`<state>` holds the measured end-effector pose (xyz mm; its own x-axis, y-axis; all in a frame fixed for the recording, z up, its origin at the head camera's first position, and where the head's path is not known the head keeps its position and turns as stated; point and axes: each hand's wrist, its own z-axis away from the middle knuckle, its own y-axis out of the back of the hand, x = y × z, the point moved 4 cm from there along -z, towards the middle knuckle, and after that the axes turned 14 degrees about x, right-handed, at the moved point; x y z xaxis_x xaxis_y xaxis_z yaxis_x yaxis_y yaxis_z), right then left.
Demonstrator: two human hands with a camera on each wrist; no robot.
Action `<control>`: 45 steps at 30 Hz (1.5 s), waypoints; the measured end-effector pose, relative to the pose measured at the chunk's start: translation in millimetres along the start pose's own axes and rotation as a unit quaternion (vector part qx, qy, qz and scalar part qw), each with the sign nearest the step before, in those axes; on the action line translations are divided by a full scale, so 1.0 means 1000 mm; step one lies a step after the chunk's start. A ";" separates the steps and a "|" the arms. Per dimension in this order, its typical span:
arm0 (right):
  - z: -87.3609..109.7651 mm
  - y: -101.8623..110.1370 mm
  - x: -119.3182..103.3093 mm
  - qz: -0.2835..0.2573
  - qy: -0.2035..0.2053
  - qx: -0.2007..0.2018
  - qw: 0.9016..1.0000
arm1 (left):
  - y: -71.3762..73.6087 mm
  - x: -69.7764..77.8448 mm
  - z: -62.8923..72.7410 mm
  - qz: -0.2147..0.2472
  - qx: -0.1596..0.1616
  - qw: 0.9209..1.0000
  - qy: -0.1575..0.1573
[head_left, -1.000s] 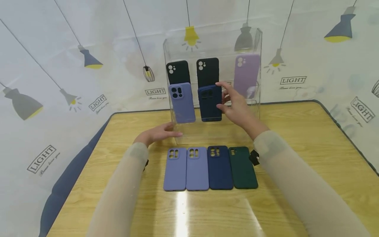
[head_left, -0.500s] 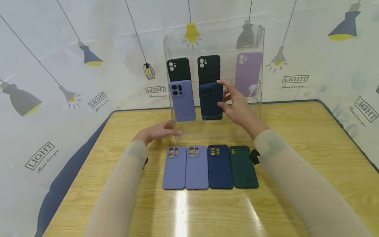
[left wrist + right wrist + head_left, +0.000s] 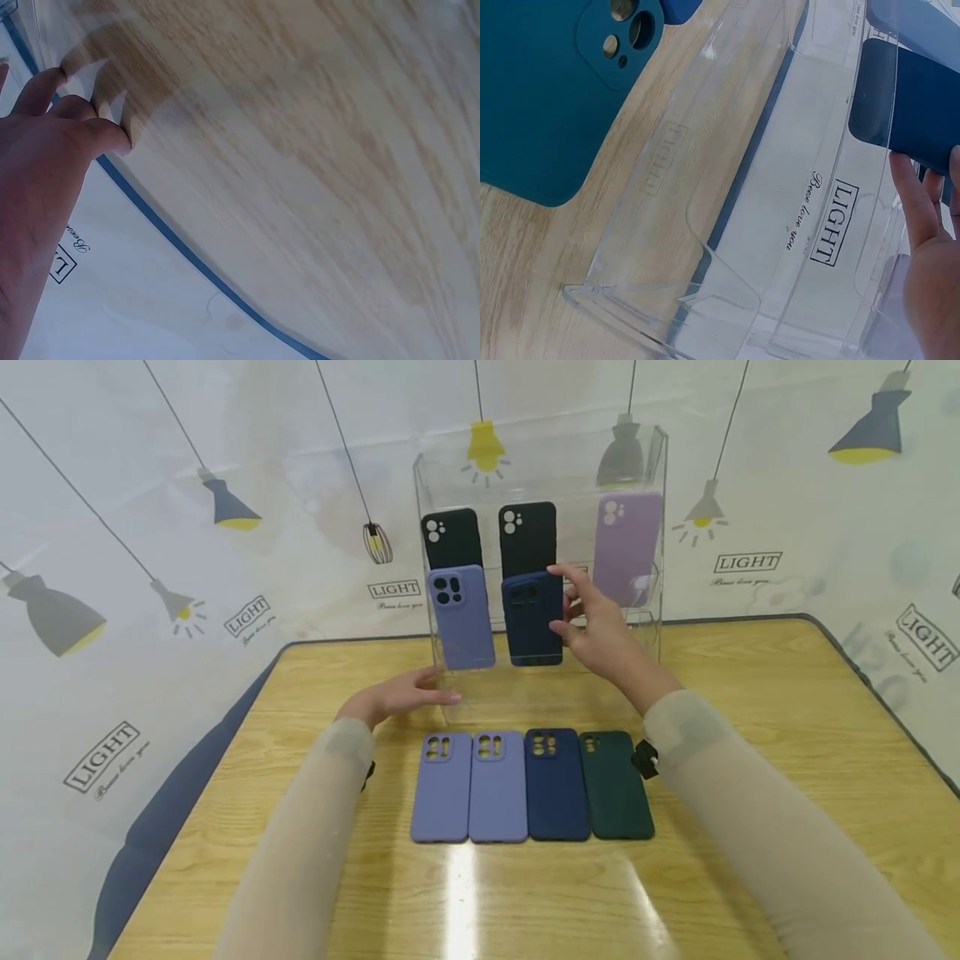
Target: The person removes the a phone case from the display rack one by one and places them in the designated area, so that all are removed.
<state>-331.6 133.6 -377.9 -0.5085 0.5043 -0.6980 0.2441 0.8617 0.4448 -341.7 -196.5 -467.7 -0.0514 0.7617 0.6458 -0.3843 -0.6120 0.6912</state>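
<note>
A clear acrylic display rack (image 3: 540, 693) stands at the back of the table. In the head view my left hand (image 3: 397, 693) grips its lower left edge, thumb across the front; the left wrist view shows its fingers (image 3: 112, 136) bent. My right hand (image 3: 603, 631) pinches the right side of a navy phone case (image 3: 536, 631) in the lower tier, seen again in the right wrist view as the dark blue case (image 3: 922, 105). Left of it a periwinkle case (image 3: 467, 631) leans in the same tier. Black cases (image 3: 528, 539) and a lilac case (image 3: 626, 552) stand in the upper tier.
Before the rack lies a row of cases: two periwinkle ones (image 3: 441, 802), (image 3: 498, 802), a navy one (image 3: 558, 797) and a dark green one (image 3: 621, 793). The wooden table (image 3: 547, 902) meets a lamp-patterned backdrop (image 3: 300, 527).
</note>
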 end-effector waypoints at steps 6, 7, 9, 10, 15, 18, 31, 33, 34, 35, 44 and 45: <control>0.002 -0.003 0.001 -0.001 0.007 0.006 1.000 | -0.001 -0.001 0.003 0.002 0.006 1.000 0.000; 0.003 -0.003 0.002 0.000 0.010 0.009 1.000 | -0.002 -0.002 0.003 0.005 0.006 1.000 -0.001; 0.006 -0.002 0.003 0.001 0.020 0.014 1.000 | -0.004 -0.002 0.003 0.007 0.005 1.000 -0.003; 0.008 -0.002 0.004 0.001 0.023 0.016 1.000 | -0.005 -0.003 0.003 0.007 0.003 1.000 -0.004; 0.013 0.003 0.003 0.012 0.048 0.020 0.999 | -0.012 -0.005 0.001 0.001 -0.010 1.000 -0.003; 0.010 0.010 -0.001 0.022 0.068 0.030 0.997 | -0.013 -0.005 0.000 0.000 -0.007 1.000 -0.006; 0.021 0.077 -0.038 -0.018 0.062 0.055 0.996 | -0.006 -0.001 -0.001 0.007 0.004 1.000 -0.012; 0.029 0.084 -0.039 -0.031 0.040 0.034 0.998 | -0.005 -0.002 -0.001 0.007 0.004 1.000 -0.008; 0.033 0.087 -0.039 -0.039 0.029 0.023 0.999 | -0.004 -0.002 -0.001 0.006 0.005 1.000 -0.008; 0.037 0.090 -0.038 -0.049 0.014 0.008 0.999 | -0.003 -0.003 0.000 0.005 0.005 1.000 -0.008; 0.066 0.125 -0.009 -0.108 -0.141 -0.091 0.980 | 0.000 -0.001 0.001 0.009 0.014 1.000 -0.004; 0.069 0.129 -0.004 -0.104 -0.158 -0.099 0.977 | 0.000 -0.001 0.001 0.009 0.014 1.000 -0.004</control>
<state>-240.8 246.5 -356.9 -0.2416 0.3386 -0.9094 -0.0171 0.9355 0.3529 -340.8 -197.1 -467.9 -0.0504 0.7487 0.6610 -0.3582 -0.6314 0.6878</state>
